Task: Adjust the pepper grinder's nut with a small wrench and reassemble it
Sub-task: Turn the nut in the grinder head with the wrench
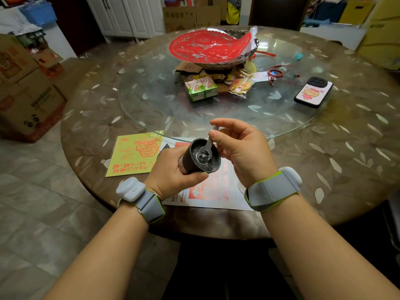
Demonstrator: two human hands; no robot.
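Left hand (173, 169) gripping grinder body (200, 156) above table edge (91, 191), right hand (240, 152) pinching small wrench (207, 146), its head sitting on nut (202, 157), bare tabletop lying right.

Both forearms are bare, with no sleeves visible. The left hand (173, 172) has at its wrist a grey fabric band (149, 204) with a lime-green edge, and a rounded white plastic module (130, 189) sits on the outer side of this band. The right hand (242, 152) has the same kind of wide grey strap (270, 191) with a lime-green border, and its white module (291, 175) is at the far side of the wrist.
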